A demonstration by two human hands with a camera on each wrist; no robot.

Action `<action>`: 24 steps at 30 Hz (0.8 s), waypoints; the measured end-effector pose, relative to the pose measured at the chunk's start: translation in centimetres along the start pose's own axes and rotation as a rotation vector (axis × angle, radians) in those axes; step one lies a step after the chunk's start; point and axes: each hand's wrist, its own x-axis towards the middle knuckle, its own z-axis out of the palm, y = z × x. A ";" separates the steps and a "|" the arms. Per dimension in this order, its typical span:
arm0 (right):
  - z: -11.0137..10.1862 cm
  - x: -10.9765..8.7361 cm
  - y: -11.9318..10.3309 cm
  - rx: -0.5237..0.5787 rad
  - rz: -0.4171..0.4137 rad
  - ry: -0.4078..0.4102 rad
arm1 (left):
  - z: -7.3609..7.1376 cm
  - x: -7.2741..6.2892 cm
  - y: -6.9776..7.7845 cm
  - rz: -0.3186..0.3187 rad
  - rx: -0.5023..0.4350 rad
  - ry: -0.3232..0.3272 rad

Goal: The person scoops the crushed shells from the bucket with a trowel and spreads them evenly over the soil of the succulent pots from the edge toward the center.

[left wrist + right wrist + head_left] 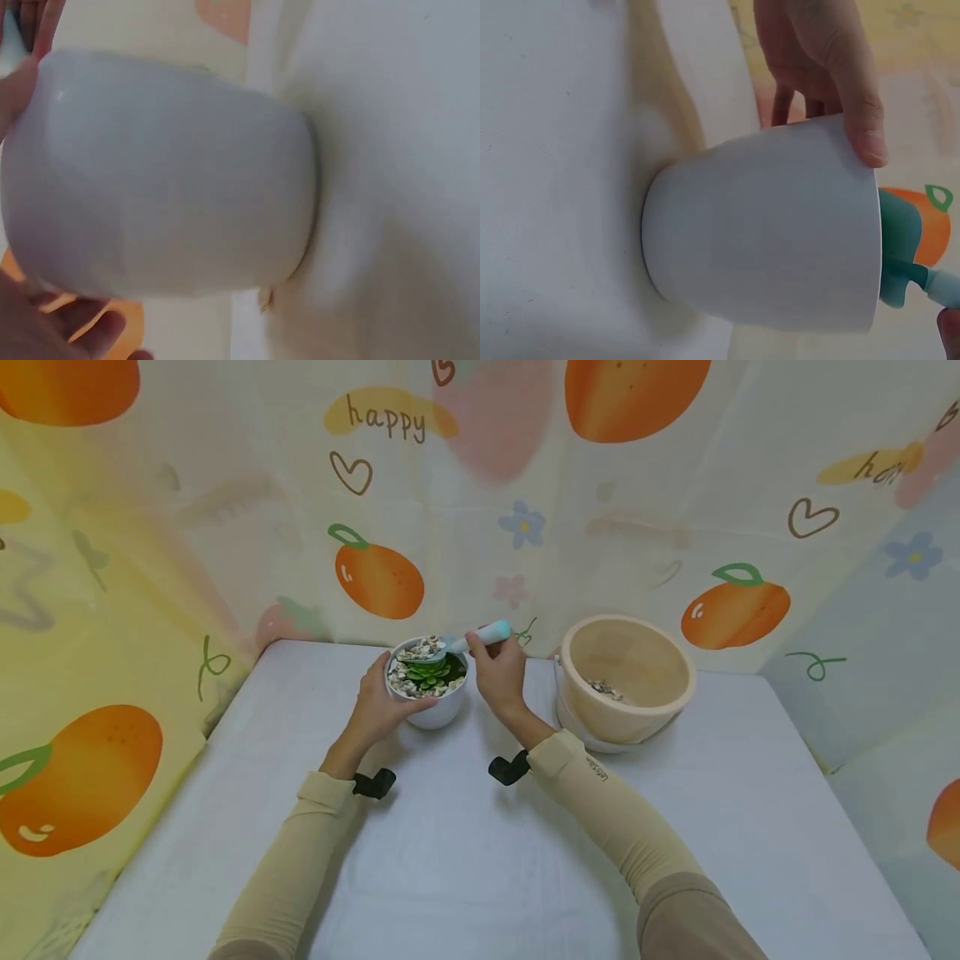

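Note:
A white plant pot (437, 717) stands on the table, holding a green succulent (429, 675) with pale pebbles and dark soil around it. My left hand (377, 700) grips the pot, its thumb at the near rim and the fingers along the left side. Above the pot's far rim is a small trowel (492, 632), its blade heaped with pebbles (423, 647). My right hand (501, 672) pinches its pale handle from the right. In the right wrist view the teal blade (898, 232) shows just over the rim, tilted.
To the right stands a cream bucket (630, 722) with a small pile of pebbles (604, 691) at its bottom. A white cloth (450, 868) covers the table. Behind it hangs a patterned curtain (465, 527) with oranges and hearts. Black wrist mounts (375, 783) stick out from both sleeves.

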 end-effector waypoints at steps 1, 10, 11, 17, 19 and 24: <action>0.1 0.0 0.0 -0.002 -0.011 0.001 | -0.2 0.1 0.0 0.004 -0.009 -0.014; 0.4 -0.4 0.4 -0.030 -0.052 0.025 | -0.9 0.9 -0.9 -0.027 -0.072 -0.109; 0.4 -0.5 0.4 -0.033 -0.049 0.029 | -0.8 0.9 -1.0 -0.024 -0.078 -0.103; 0.5 -1.0 -0.9 -0.060 -0.065 0.044 | -0.5 0.8 -0.9 0.008 -0.091 -0.070; 0.4 -1.3 -2.0 -0.075 -0.084 0.043 | -0.5 0.6 -0.9 0.005 -0.088 -0.064; 0.3 -2.0 -3.7 -0.100 -0.140 0.051 | -0.1 0.3 -0.7 0.038 -0.081 -0.031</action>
